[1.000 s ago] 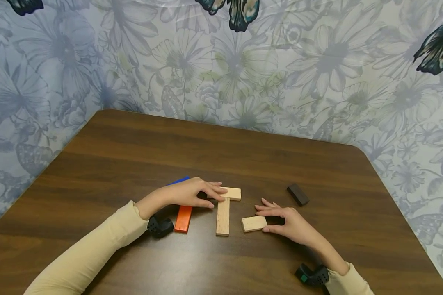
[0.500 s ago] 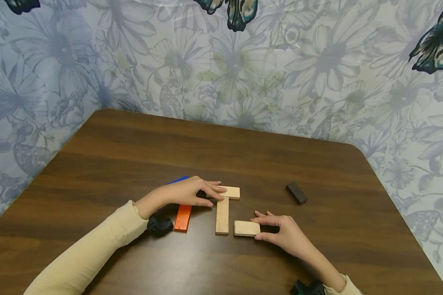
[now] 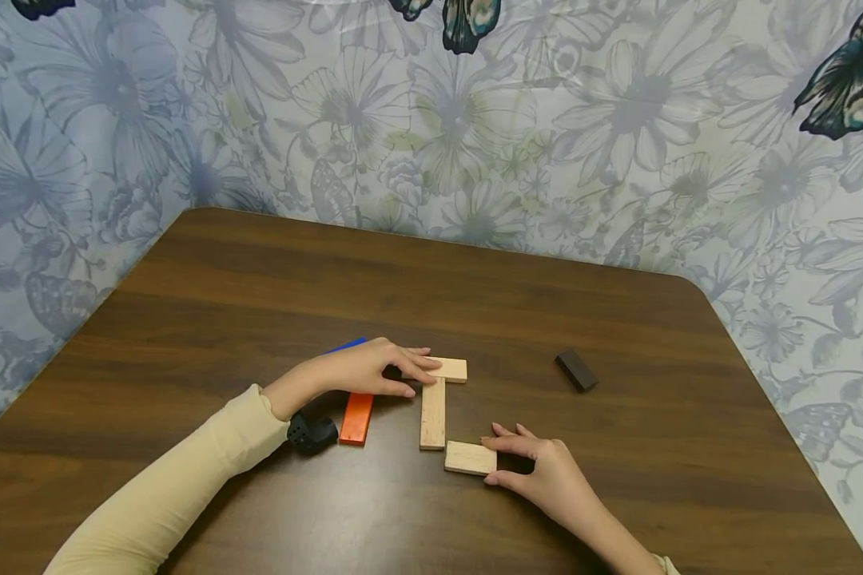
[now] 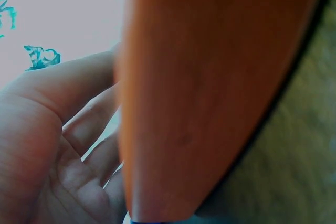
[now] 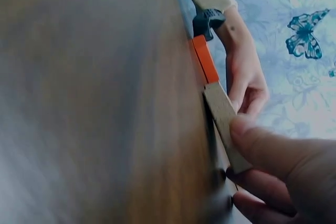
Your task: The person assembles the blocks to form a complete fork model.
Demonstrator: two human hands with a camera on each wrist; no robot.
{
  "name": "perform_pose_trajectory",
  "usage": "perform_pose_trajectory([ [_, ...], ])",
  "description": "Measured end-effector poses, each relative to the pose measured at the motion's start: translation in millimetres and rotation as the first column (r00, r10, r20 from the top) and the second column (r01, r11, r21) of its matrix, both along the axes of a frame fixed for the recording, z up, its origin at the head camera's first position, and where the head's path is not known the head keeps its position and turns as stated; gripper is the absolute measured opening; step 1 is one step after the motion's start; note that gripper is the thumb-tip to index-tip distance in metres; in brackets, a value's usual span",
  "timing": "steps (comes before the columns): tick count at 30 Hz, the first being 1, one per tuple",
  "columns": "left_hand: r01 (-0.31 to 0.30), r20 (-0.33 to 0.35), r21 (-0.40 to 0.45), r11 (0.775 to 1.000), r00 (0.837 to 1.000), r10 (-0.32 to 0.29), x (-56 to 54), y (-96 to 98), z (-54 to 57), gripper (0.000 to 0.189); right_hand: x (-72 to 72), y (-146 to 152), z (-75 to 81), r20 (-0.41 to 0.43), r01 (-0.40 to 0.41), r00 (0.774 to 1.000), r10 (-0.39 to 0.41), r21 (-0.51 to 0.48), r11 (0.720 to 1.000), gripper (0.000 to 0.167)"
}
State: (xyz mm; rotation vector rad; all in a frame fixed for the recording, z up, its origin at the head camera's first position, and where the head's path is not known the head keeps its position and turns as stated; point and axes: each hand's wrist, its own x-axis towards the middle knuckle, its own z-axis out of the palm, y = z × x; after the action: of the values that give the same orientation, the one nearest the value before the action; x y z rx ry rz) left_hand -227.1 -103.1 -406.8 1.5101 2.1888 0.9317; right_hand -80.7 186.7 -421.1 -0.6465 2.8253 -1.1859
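Note:
My right hand pinches the right end of a pale wooden block between thumb and fingers, low over the table. The block's left end is right by the near end of a lengthwise pale block. Across that block's far end lies another pale block, where the fingertips of my left hand rest with fingers extended. Under the left hand, an orange block is partly covered; it fills much of the left wrist view. Behind that hand shows a bit of a blue block.
A dark block lies apart at the right, beyond the right hand. The brown wooden table ends at a far edge before a flower-patterned wall covering. A black wrist camera sits at the left cuff.
My right hand has brought the pinched block leftward and nearer the body, up to the lengthwise block's near end. The left hand has kept its place on the crosswise block.

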Motion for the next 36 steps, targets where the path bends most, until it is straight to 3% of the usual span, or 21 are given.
perform_pose_trajectory([
  [4,-0.014,0.002,-0.008,1.0,1.0,0.014,3.2,0.3,-0.2,0.037,4.5,-1,-0.5,-0.039,-0.016,0.999,0.017,0.027,0.999,0.04],
  [11,-0.026,0.02,-0.015,1.0,0.999,0.027,8.4,2.5,-2.4,0.038,5.0,11,0.3,-0.009,-0.184,0.983,0.184,0.045,0.982,0.044],
  [17,-0.032,0.009,-0.016,0.999,0.999,0.032,12.4,4.8,-2.7,0.038,4.0,19,-0.7,-0.01,-0.234,0.972,0.234,0.036,0.972,0.04],
  [22,-0.03,-0.004,-0.013,0.999,1.0,0.03,15.5,5.9,-1.4,0.037,5.6,18,-2.5,-0.109,-0.252,0.961,0.254,0.034,0.967,0.033],
  [29,-0.014,-0.021,0.009,1.0,1.0,0.014,16.7,7.5,-0.7,0.037,6.6,11,-2.6,-0.249,-0.35,0.904,0.347,0.035,0.936,0.042],
  [36,-0.016,-0.019,0.01,1.0,1.0,0.017,20.2,8.5,-0.9,0.037,6.7,9,-7.1,-0.157,-0.339,0.922,0.354,0.117,0.934,0.057],
])
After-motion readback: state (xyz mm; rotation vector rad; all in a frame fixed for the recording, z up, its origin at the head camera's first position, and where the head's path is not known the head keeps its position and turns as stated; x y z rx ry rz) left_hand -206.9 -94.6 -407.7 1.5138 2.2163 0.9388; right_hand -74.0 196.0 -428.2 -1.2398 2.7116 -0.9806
